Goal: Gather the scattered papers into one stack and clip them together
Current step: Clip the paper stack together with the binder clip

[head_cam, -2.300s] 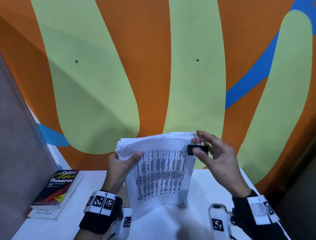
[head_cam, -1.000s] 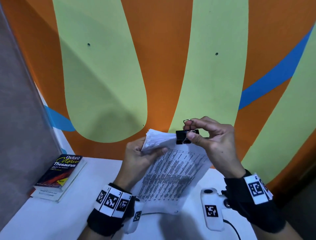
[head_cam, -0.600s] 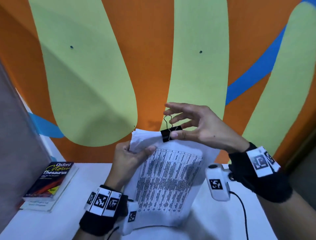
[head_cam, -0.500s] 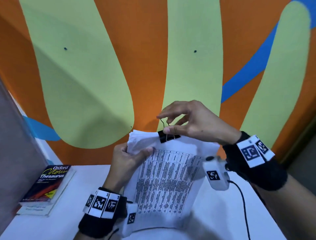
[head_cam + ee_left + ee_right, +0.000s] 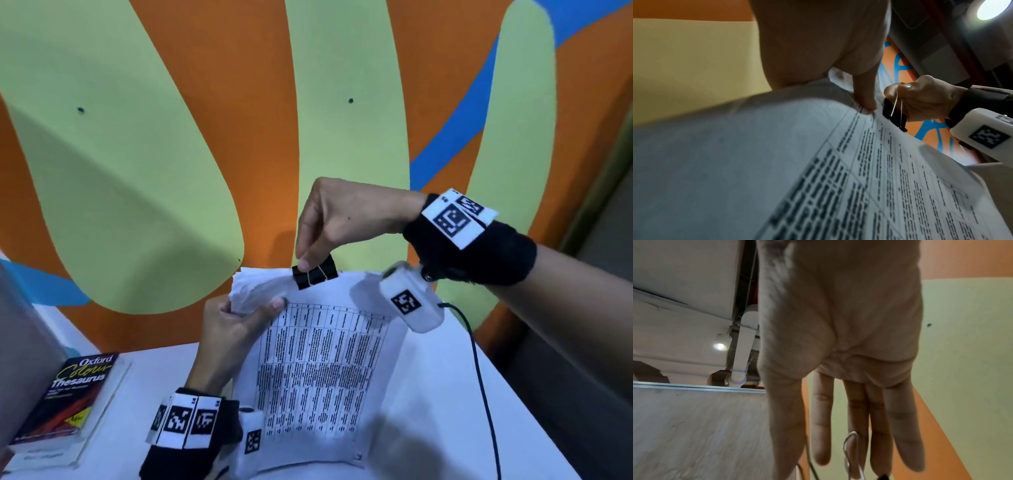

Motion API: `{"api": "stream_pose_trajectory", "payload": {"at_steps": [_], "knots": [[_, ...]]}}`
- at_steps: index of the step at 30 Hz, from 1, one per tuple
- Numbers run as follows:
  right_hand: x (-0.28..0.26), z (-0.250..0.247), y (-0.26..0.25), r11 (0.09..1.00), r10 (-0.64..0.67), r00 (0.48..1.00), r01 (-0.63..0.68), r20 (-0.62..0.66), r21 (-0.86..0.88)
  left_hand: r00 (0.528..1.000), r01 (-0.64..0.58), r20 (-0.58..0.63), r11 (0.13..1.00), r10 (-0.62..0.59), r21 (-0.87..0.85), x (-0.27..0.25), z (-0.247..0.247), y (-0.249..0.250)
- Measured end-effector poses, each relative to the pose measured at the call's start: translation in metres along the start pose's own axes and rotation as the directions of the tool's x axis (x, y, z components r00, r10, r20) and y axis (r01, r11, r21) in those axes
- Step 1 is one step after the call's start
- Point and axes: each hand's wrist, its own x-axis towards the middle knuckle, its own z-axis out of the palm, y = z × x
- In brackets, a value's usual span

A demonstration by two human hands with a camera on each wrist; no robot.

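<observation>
The gathering is done and the clipping is in hand: the stack of printed papers (image 5: 318,363) stands on its bottom edge on the white table (image 5: 445,411), tilted toward the camera, and a black binder clip (image 5: 315,273) straddles its top edge. The left hand (image 5: 233,329) pinches the stack's upper left corner, thumb on the front sheet, just beside the clip. The right hand (image 5: 337,219) comes from above, thumb and fingertips pinching the clip's wire handles (image 5: 897,105). Whether the clip bites every sheet cannot be told. By my reading, the next move calls for folding the handles down or letting go, with the left hand steadying the sheets so none slips. A thesaurus (image 5: 65,397) lies well apart.
</observation>
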Motion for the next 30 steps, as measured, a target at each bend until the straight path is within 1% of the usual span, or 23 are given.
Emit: {"api": "stream_pose_trajectory", "payload": {"at_steps": [4,6,9,12,14,16,17,20,24,27,30], "knots": [[0.005,0.001,-0.005,0.999,0.015,1.0,-0.015,-0.005,-0.044,1.0,-0.012,-0.008,1.0,0.012,-0.015,0.001,0.0,0.0],[0.004,0.005,-0.006,0.998,0.002,0.999,-0.004,-0.037,-0.062,1.0,-0.011,-0.021,1.0,0.01,-0.014,0.001,0.0,0.001],[0.001,0.011,-0.001,1.0,-0.01,0.993,0.01,-0.12,0.001,0.998,-0.033,-0.053,0.998,0.031,-0.044,0.001,-0.002,-0.001],[-0.001,0.017,0.008,0.996,-0.012,0.985,0.027,-0.173,0.085,0.995,-0.042,-0.091,0.995,0.033,-0.094,0.001,-0.006,-0.005],[-0.002,0.022,0.016,0.984,0.013,0.986,0.017,-0.167,0.175,0.995,-0.045,-0.094,0.995,0.036,-0.09,0.001,-0.006,-0.008],[-0.004,0.024,0.024,0.967,0.03,0.993,0.0,-0.113,0.255,0.994,-0.039,-0.103,0.996,0.031,-0.077,0.0,-0.005,-0.01],[-0.004,0.024,0.026,0.966,0.024,0.997,-0.004,-0.075,0.258,0.994,-0.036,-0.108,0.997,0.027,-0.075,0.0,-0.006,-0.012],[-0.005,0.024,0.03,0.985,0.004,1.0,-0.008,0.02,0.172,0.993,-0.039,-0.11,0.997,0.032,-0.064,0.0,-0.006,-0.012],[-0.006,0.028,0.03,0.994,0.015,0.997,-0.024,0.075,0.111,0.993,-0.05,-0.108,0.997,0.043,-0.066,0.0,-0.008,-0.012],[-0.005,0.029,0.027,0.999,0.043,0.988,-0.042,0.148,-0.01,0.994,-0.035,-0.109,0.998,0.029,-0.06,-0.002,-0.01,-0.014],[-0.002,0.031,0.022,0.987,0.068,0.986,-0.044,0.154,-0.154,0.994,-0.041,-0.108,0.996,0.032,-0.08,-0.004,-0.011,-0.017]]}}
